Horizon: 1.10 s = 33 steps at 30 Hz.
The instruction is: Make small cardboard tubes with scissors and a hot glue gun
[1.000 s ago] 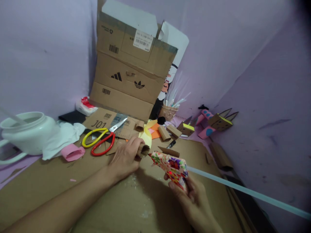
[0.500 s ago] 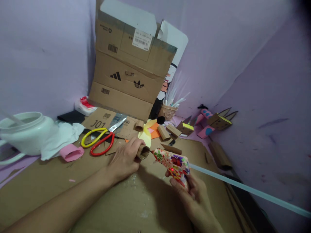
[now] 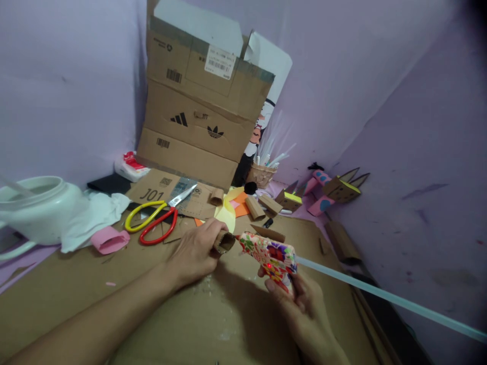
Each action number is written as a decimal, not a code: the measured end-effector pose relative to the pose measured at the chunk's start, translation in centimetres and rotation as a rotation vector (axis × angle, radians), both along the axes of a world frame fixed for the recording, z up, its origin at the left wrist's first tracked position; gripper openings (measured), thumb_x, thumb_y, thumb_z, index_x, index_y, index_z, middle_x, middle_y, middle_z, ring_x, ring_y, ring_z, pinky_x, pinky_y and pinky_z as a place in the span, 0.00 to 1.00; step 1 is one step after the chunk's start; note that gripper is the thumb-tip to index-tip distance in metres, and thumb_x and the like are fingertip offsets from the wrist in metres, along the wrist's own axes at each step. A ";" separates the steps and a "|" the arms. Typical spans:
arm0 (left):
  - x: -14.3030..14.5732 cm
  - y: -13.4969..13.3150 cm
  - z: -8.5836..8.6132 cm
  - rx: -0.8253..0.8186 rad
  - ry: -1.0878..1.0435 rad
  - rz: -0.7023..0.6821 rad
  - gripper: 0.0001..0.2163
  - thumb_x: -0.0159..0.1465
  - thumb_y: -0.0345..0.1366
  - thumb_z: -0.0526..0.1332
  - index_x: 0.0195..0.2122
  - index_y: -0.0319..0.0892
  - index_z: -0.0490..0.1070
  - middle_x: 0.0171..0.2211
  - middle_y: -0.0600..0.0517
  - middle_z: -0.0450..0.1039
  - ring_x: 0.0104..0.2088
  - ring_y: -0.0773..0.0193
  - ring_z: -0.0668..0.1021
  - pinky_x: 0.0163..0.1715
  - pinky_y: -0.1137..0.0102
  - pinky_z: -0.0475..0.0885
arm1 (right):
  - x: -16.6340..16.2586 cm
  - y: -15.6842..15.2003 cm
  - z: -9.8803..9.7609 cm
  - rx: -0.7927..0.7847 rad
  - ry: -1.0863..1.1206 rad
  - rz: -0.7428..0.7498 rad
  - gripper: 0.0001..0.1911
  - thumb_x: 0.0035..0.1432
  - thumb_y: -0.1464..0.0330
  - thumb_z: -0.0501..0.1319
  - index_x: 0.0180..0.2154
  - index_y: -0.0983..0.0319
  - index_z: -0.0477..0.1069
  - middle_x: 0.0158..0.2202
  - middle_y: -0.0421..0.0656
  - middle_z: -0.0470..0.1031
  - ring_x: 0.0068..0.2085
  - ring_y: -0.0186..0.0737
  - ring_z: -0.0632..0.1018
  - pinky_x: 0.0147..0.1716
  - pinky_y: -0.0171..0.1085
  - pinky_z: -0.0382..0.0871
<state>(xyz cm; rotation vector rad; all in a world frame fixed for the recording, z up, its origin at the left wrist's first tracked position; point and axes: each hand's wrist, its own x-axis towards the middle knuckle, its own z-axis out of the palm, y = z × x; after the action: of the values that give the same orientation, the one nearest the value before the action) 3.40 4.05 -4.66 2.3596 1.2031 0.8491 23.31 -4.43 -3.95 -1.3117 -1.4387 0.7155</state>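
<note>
My left hand (image 3: 200, 249) is closed around a short cardboard tube (image 3: 224, 243), whose open end faces right. In my right hand (image 3: 300, 304) is a flower-patterned hot glue gun (image 3: 269, 257), gripped by its handle, with a small red light glowing on its side. The nozzle points left and sits at, or very close to, the rim of the tube; whether it touches I cannot tell. A long translucent glue stick (image 3: 384, 294) sticks out of the gun's back toward the right edge.
Scissors (image 3: 162, 215) with yellow and red handles lie left of my hands, near a pink paper ring (image 3: 110, 240) and a white pot (image 3: 41, 208). Cardboard tubes (image 3: 254, 208) and coloured paper lie behind. A flattened box (image 3: 205, 106) leans upright at the back; cardboard animals (image 3: 335, 190) stand right.
Both hands, the tube and the glue gun hold almost the same positions. The background has shifted very slightly left in view.
</note>
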 end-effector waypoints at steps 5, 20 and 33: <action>0.0 0.1 -0.1 -0.003 0.003 -0.009 0.13 0.52 0.23 0.54 0.38 0.44 0.63 0.36 0.51 0.69 0.34 0.60 0.72 0.31 0.68 0.65 | 0.0 0.0 0.1 0.014 -0.020 -0.004 0.08 0.50 0.64 0.62 0.29 0.63 0.74 0.26 0.45 0.79 0.26 0.40 0.78 0.25 0.30 0.72; 0.1 0.0 -0.2 0.019 0.039 -0.041 0.14 0.51 0.23 0.54 0.38 0.44 0.63 0.36 0.51 0.68 0.34 0.60 0.72 0.31 0.68 0.65 | 0.3 -0.1 0.0 0.014 -0.069 0.020 0.09 0.51 0.63 0.61 0.30 0.62 0.74 0.26 0.44 0.78 0.26 0.40 0.78 0.24 0.30 0.71; 0.5 -0.1 0.2 0.024 0.071 -0.048 0.14 0.50 0.23 0.53 0.38 0.43 0.61 0.35 0.51 0.67 0.33 0.60 0.71 0.30 0.67 0.64 | 0.0 -0.1 -0.3 0.047 -0.087 0.053 0.07 0.53 0.65 0.61 0.31 0.62 0.73 0.27 0.42 0.78 0.26 0.36 0.77 0.25 0.27 0.71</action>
<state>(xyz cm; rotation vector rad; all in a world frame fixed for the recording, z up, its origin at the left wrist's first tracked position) 3.85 3.94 -4.51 2.4468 1.1640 0.7751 23.28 -4.56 -4.29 -1.2852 -1.5562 0.6624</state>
